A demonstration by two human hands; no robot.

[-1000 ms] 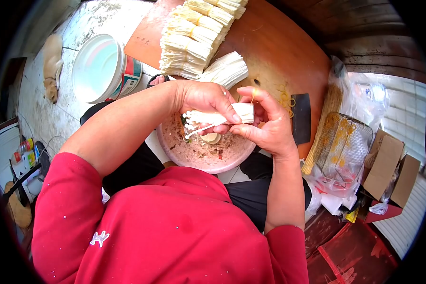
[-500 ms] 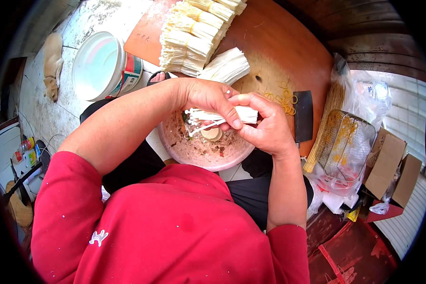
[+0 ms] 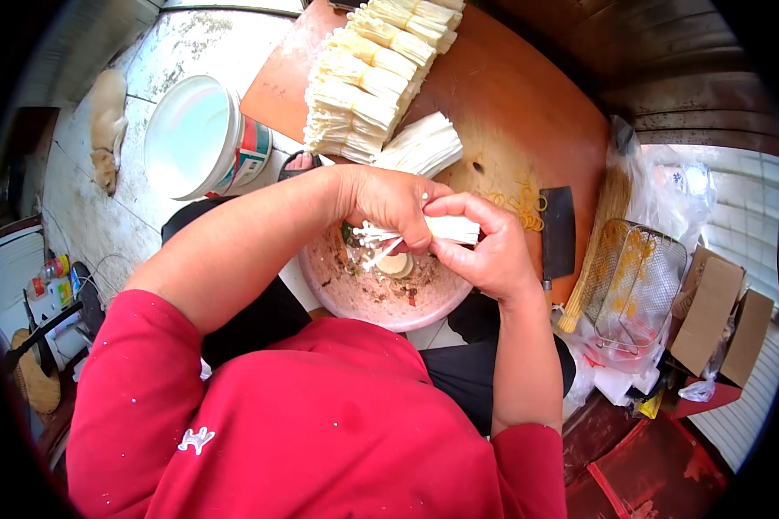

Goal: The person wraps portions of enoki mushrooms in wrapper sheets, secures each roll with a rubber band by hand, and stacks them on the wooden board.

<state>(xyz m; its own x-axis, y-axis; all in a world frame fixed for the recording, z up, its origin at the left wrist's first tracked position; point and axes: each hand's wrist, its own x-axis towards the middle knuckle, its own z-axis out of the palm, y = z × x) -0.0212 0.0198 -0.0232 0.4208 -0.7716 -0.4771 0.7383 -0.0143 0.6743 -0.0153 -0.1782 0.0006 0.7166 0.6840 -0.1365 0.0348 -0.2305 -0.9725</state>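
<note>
- Your right hand (image 3: pixel 492 246) had drawn inward: one second earlier its fingers stood apart with a thin yellow strand stretched from them, and now they curled around the work. Your whole view had also shifted slightly, so the surroundings sat lower in it.
- Your left hand (image 3: pixel 392 203) pinched the thin-stemmed white mushroom bundle (image 3: pixel 455 229) near its middle, thumb on top; the fingers underneath were partly hidden.
- Your right thumb and fingers bent around the bundle's other end, with the thumb touching it.
- You held that bundle above the pale pink basin (image 3: pixel 388 320), its small round caps pointing left. Inside the basin lay a round, cream-coloured piece (image 3: pixel 396 265) and scattered scraps.
- Beyond your hands, on the reddish-brown table (image 3: pixel 515 86), stood stacked pale bundles (image 3: pixel 363 73), with a whiter bunch (image 3: pixel 420 145) just beside them.
- To the right on the table lay yellow bands (image 3: pixel 523 208) and a dark cleaver (image 3: pixel 557 232).
- Left of the table stood a white bucket (image 3: pixel 253 149).
</note>
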